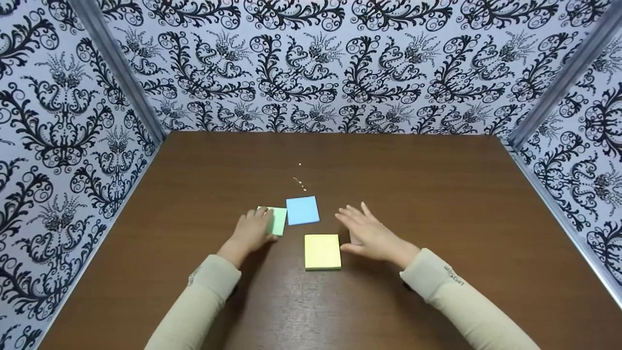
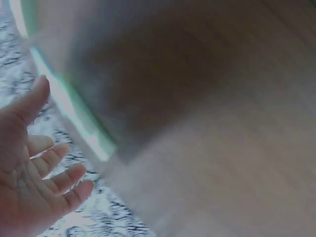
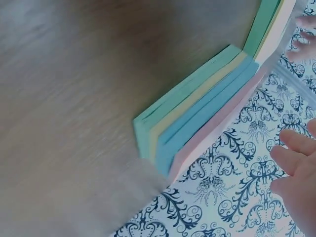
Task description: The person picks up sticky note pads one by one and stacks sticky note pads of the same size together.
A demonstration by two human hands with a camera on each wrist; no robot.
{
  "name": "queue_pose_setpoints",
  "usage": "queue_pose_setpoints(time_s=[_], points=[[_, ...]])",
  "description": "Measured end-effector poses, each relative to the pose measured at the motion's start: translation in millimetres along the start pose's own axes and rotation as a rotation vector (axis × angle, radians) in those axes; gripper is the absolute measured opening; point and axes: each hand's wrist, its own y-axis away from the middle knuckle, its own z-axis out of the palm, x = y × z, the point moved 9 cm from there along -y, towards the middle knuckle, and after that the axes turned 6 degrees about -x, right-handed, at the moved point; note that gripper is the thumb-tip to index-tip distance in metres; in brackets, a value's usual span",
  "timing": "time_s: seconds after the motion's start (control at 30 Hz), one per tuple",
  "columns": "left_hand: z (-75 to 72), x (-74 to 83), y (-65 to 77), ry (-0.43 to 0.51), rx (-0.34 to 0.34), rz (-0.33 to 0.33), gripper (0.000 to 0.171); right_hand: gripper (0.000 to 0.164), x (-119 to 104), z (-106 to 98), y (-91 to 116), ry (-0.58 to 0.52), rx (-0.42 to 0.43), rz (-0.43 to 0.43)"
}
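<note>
In the head view my left hand (image 1: pixel 250 228) is over the left part of a green sticky note pad (image 1: pixel 278 222), partly hiding it. The left wrist view shows that hand's fingers (image 2: pixel 64 177) loosely bent and spread, gripping nothing, the thumb near a pale green pad edge (image 2: pixel 81 116). My right hand (image 1: pixel 371 238) hovers with fingers extended just right of a thick yellow sticky note pad (image 1: pixel 322 252). A blue sticky note pad (image 1: pixel 302 210) lies right of the green one. In the right wrist view, a stack (image 3: pixel 197 108) has green, yellow, blue and pink layers.
The pads lie on a brown wood-grain table (image 1: pixel 413 180). Small bright specks (image 1: pixel 300 183) show beyond the blue pad. Black-and-white patterned walls (image 1: pixel 316 63) stand behind and at both sides, with grey metal posts (image 1: pixel 121 63) at the corners.
</note>
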Motion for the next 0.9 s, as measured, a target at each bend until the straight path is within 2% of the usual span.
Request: queue_pose_setpoints(time_s=[0.13, 0.23, 0.3, 0.37, 0.53, 0.73, 0.8, 0.9], points=[[10.8, -13.2, -3.7, 0.018, -0.044, -0.133, 0.069, 0.066, -1, 2, 3, 0.007, -0.001, -0.019], [12.8, -15.9, -7.1, 0.041, -0.053, -0.236, 0.079, 0.065, -3, 3, 5, 0.016, 0.006, -0.032], [12.8, -14.5, -9.1, 0.034, -0.053, -0.272, 0.08, 0.064, -3, 3, 5, 0.018, 0.007, -0.033], [12.6, -11.4, -11.0, 0.022, -0.062, -0.284, 0.076, 0.063, -3, 3, 6, 0.017, 0.01, -0.031], [12.5, -4.4, -12.7, -0.022, -0.096, -0.267, 0.057, 0.063, 0, 5, 8, 0.005, 0.004, -0.018], [9.4, 3.9, -3.3, -0.012, -0.164, -0.225, 0.041, 0.061, 3, 8, 11, -0.039, -0.012, -0.008], [6.9, 5.7, 0.8, 0.002, -0.192, -0.229, 0.042, 0.061, 3, 9, 12, -0.051, -0.018, -0.003], [5.0, 5.6, 6.6, 0.032, -0.261, -0.268, 0.052, 0.061, 4, 8, 13, -0.049, -0.018, -0.001]])
